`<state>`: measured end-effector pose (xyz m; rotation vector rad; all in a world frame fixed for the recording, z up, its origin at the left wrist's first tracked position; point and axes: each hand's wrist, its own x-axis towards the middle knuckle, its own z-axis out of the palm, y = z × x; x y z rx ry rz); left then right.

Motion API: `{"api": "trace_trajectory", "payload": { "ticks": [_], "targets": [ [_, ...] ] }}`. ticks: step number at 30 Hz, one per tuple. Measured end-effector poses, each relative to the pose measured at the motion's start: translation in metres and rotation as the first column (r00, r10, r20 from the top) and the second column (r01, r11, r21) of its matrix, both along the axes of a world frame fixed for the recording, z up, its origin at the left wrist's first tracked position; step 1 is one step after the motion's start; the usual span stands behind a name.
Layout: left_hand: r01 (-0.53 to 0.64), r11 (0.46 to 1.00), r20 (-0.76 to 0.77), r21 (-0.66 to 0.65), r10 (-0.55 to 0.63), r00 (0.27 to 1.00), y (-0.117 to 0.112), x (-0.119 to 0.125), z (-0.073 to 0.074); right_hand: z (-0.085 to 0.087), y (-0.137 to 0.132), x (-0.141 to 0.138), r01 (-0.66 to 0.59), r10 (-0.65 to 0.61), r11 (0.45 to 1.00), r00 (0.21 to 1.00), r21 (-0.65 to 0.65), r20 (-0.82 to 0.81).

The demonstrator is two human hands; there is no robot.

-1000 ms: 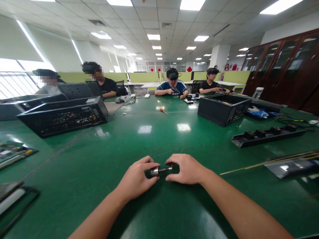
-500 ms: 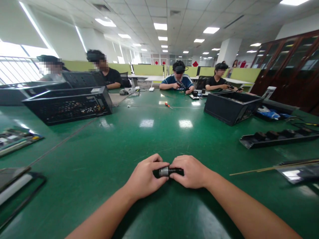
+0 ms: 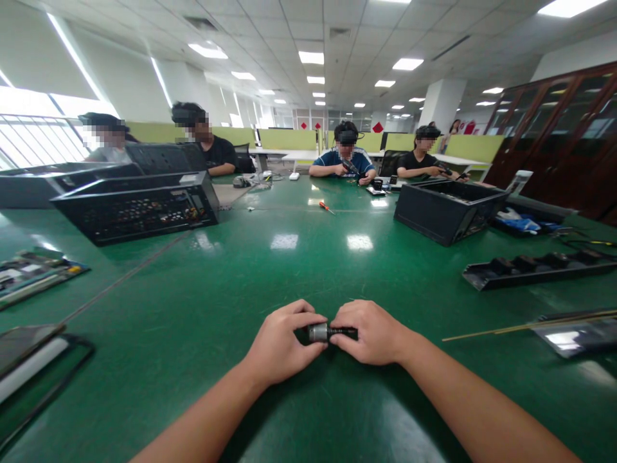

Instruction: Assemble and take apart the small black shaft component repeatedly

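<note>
A small black cylindrical tool (image 3: 319,332) with a silver band lies sideways between my hands, just above or on the green tabletop. My left hand (image 3: 284,341) is closed around its left end, thumb below and fingers above. On the other side, my right hand (image 3: 369,331) pinches the thinner black part, which has ridges near the silver band. My fingers cover both ends, so its exact kind does not show.
Open black computer cases (image 3: 139,206) stand at left, another black case (image 3: 448,206) at right. A red screwdriver (image 3: 326,206) lies ahead. Circuit boards (image 3: 36,273) are at left; a long black tray (image 3: 535,267) and thin rods (image 3: 501,328) at right. Several people sit across the table.
The silver-banded tool has shifted very slightly to the right between my fingers. Both hands keep nearly the same place and grip.
</note>
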<state>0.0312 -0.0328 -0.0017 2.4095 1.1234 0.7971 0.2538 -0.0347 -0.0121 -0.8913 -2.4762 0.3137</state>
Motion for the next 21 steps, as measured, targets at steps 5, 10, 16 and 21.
{"api": "trace_trajectory", "payload": {
  "ticks": [5,10,16,21],
  "targets": [
    [0.003,1.000,-0.004,-0.004,-0.003,1.000,0.0004,0.0002,-0.0011,0.0002,0.0000,0.0005,-0.003,0.003,1.000,1.000,0.010,0.028],
    [0.002,1.000,-0.007,-0.001,-0.002,1.000,-0.0001,0.0011,-0.0014,-0.0006,0.0000,0.0011,-0.007,0.006,0.999,0.999,0.032,0.032],
    [0.018,1.000,-0.023,0.004,-0.018,1.000,-0.0009,0.0015,0.0004,0.0004,-0.0004,0.0014,-0.024,0.023,0.999,0.999,0.032,0.047],
    [0.023,1.000,-0.029,0.014,-0.023,0.999,-0.0003,0.0002,-0.0007,0.0004,-0.0001,0.0014,-0.032,0.031,0.999,0.999,0.029,0.039]
  ]
}}
